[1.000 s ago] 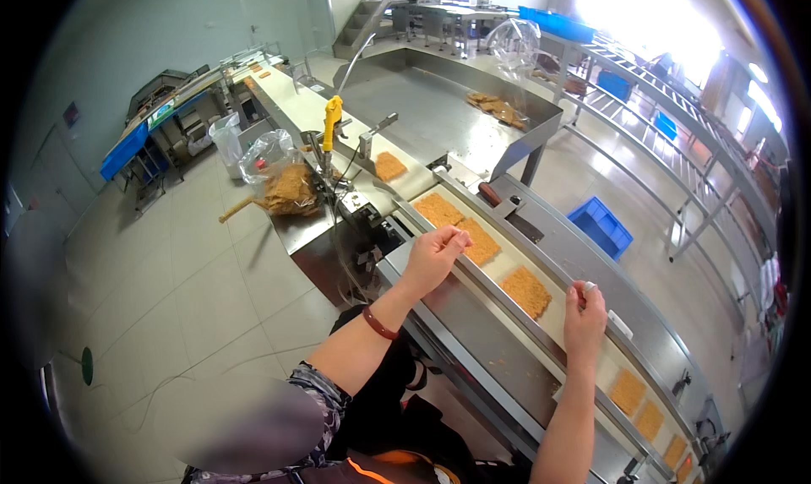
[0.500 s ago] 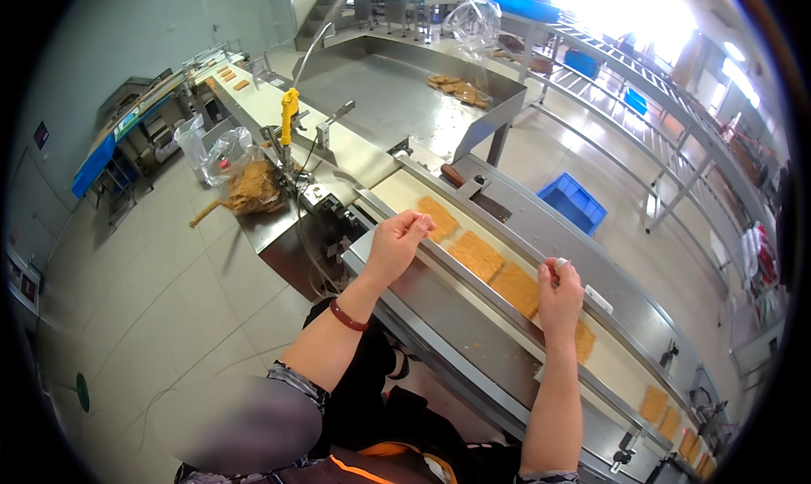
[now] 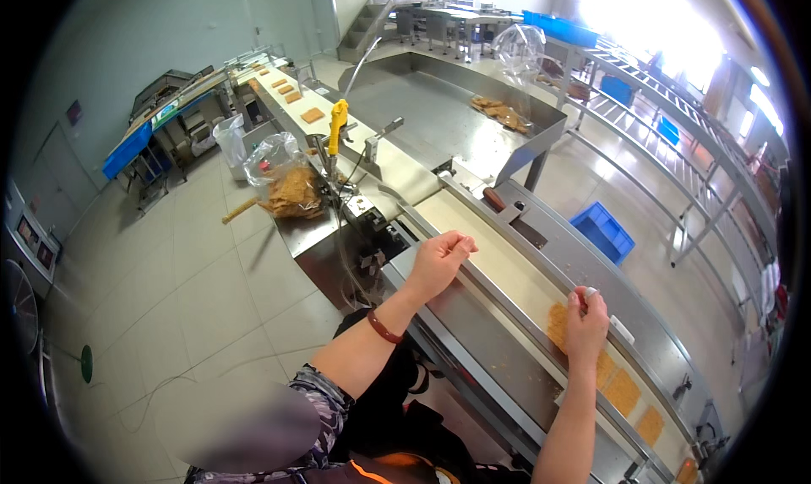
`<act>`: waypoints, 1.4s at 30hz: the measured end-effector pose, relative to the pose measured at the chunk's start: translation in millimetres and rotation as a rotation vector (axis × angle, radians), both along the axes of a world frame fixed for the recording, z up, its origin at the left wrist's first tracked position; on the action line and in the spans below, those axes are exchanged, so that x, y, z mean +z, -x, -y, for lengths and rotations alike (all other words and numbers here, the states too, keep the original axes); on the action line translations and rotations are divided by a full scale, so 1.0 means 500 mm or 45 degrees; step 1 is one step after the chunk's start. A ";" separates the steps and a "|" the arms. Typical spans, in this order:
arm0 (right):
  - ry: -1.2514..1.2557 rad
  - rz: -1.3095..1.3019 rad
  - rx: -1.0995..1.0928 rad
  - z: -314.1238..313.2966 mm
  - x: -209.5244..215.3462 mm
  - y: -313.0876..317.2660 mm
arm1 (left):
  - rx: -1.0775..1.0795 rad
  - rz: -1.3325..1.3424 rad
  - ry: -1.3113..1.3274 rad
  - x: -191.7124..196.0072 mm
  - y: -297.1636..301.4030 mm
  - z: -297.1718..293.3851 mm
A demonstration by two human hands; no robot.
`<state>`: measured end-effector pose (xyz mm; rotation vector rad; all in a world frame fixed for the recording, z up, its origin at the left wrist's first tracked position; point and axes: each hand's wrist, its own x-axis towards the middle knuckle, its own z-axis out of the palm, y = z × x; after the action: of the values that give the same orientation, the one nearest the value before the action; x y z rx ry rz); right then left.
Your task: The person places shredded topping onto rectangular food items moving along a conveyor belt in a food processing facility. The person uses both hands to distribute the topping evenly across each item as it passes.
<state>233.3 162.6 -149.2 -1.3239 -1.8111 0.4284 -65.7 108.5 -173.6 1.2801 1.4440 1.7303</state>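
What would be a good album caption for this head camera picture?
A seated person's left hand hovers over a conveyor belt while the right hand touches an orange-brown flat piece.

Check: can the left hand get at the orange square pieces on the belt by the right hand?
Probably not without shifting: the left hand hovers over bare belt, and the right hand covers the nearest orange square pieces.

Food factory floor, prod line. Evidence: long stainless conveyor w/ flat orange-brown snack sheets riding the belt, more pieces on a 2nd belt further back. Big steel tray table, clear plastic bags of crumbs/scrap, blue crates, steel racks along the windows, tiled floor.
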 end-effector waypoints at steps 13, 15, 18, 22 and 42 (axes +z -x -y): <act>-0.012 0.062 0.021 0.000 0.000 -0.002 | 0.035 -0.066 -0.006 -0.005 0.002 -0.002; -0.012 0.068 0.020 -0.001 0.000 -0.002 | 0.038 -0.058 -0.011 -0.004 0.002 -0.002; -0.013 0.071 0.015 -0.002 -0.004 -0.008 | -0.013 -0.062 0.113 0.007 0.004 0.006; -0.006 0.064 0.019 -0.001 -0.001 -0.003 | 0.038 -0.035 0.006 -0.001 0.003 0.001; -0.101 0.140 0.039 0.000 0.000 -0.007 | 0.020 -0.020 0.024 0.006 0.000 0.004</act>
<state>236.8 162.7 -149.1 -1.2886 -1.9209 0.3020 -65.7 106.5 -170.4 1.2787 1.4792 1.7162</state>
